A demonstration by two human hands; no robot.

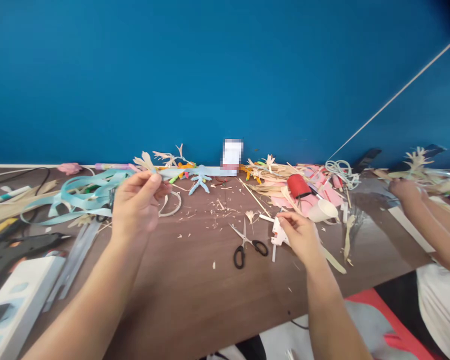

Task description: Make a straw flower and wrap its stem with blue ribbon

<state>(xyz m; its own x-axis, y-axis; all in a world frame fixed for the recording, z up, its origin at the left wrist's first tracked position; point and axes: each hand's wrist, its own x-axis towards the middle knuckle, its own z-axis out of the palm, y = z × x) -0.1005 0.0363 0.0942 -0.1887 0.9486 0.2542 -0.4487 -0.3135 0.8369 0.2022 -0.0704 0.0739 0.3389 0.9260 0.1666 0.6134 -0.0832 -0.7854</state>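
My left hand (137, 202) is raised above the brown table (195, 300), its fingers pinched on a light blue ribbon (82, 195) that trails away to the left. My right hand (300, 235) rests lower on the table, closed around a white glue gun (278, 235). Black-handled scissors (247, 245) lie between my two hands. A small blue ribbon flower (200, 179) sits at the back near the wall.
Straw scraps, a red spool (298, 185), a white paper cup (323, 210) and pink sheets crowd the back right. Another person's hand (405, 192) works at the far right. Tools and a white box (18, 295) lie at the left. A blue wall (225, 75) rises behind.
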